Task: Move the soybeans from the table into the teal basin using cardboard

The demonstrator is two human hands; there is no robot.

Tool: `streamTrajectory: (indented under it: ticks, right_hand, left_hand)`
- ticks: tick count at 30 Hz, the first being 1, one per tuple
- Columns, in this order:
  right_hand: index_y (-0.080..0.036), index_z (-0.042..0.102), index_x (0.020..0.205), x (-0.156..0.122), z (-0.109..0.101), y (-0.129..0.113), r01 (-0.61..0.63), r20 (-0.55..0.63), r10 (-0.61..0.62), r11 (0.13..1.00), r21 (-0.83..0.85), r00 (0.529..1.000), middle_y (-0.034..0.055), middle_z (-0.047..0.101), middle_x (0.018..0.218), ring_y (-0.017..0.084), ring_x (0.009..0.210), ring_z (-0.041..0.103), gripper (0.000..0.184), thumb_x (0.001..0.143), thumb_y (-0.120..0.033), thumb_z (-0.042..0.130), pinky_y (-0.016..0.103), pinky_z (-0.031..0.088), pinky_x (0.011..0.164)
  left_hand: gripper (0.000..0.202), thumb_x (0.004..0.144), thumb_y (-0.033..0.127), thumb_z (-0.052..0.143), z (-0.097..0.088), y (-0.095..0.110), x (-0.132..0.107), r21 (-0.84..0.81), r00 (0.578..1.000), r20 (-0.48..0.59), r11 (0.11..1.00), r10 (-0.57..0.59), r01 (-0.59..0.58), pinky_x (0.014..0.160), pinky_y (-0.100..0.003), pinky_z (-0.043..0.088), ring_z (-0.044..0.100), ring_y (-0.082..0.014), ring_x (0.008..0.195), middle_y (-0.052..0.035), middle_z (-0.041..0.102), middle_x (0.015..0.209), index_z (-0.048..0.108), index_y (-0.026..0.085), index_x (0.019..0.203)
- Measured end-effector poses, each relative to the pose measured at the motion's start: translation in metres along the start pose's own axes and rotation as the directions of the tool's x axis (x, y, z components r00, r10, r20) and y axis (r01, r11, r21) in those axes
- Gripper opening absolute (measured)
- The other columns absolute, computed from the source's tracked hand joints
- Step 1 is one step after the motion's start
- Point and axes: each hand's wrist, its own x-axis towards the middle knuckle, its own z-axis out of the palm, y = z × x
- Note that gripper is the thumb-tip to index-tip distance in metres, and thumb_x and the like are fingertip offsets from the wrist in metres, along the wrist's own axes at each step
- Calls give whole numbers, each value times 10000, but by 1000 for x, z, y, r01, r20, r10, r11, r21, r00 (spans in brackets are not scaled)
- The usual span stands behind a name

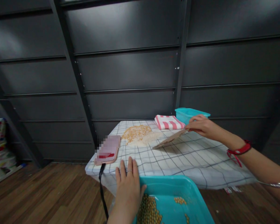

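Observation:
My right hand [199,126] pinches a flat, thin brown sheet, apparently cardboard [170,139], by its far end. The sheet tilts down to the left, its lower edge at the cloth beside a spread of pale, rice-like grains [146,139]. Behind these grains lies a pile of yellow beans [135,133] mixed with white bits. My left hand [128,186] has its fingers stretched out over the near table edge, with the thumb over the rim of a turquoise tray [170,179]. Inside the tray, soybeans [149,211] gather at the left, with a few strays to the right.
A checked white tablecloth [151,160] covers the table. On its left lies a pink phone [110,149] with a black strap [101,183]. A striped pink-and-white towel [169,122] and a turquoise basket [189,114] stand at the back. A dark panelled wall [128,68] rises behind.

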Motion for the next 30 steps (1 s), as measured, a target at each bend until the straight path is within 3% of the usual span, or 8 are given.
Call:
streamTrajectory:
  ticks: [7,14,17,21,25,30]
  right_hand:
    - [-236,652,863,20,34,-9,-26,-5,26,999,-22,1000,7,679,720,163,750,559,216,875,-223,437,324,326,718]
    - [-234,641,882,27,2,-5,-62,-78,58,997,-55,995,25,665,761,164,755,559,225,885,-252,417,327,339,724]
    - [-227,632,851,34,-2,-12,-68,-130,53,991,-114,990,24,646,736,162,733,549,232,885,-234,403,321,337,712]
    - [-213,623,858,56,16,-26,-78,-150,55,984,-158,987,35,635,733,173,745,520,201,860,-189,423,328,319,726]
    - [-200,599,990,77,39,-36,-89,-170,60,981,-171,984,52,639,804,194,811,492,237,813,-121,462,339,303,751]
    - [-212,573,1061,79,55,-38,-97,-215,59,981,-168,975,50,641,866,203,851,478,300,789,-113,494,366,286,798]
  left_hand:
    - [668,717,249,457,-2,1,0,6,1000,25,1000,-6,6,1009,-621,284,265,-421,1294,-192,326,1430,331,72,1349]
    - [657,726,261,453,0,-2,-1,-12,1000,3,1000,0,0,1004,-627,288,271,-423,1291,-185,323,1430,337,89,1349]
    - [652,726,260,452,0,-3,-1,-20,1000,5,1000,-8,8,1016,-613,282,275,-417,1290,-175,327,1430,343,89,1347]
    - [664,719,249,460,-1,-2,-1,-23,1000,8,1000,-9,9,1016,-612,284,260,-418,1296,-185,316,1433,336,81,1349]
    - [663,721,260,450,0,-2,0,-30,1000,4,1000,7,-7,1006,-625,284,251,-418,1299,-189,302,1436,334,82,1349]
    - [670,715,261,451,-5,1,1,-26,999,34,1000,1,0,1005,-630,279,250,-425,1295,-194,293,1434,336,65,1345]
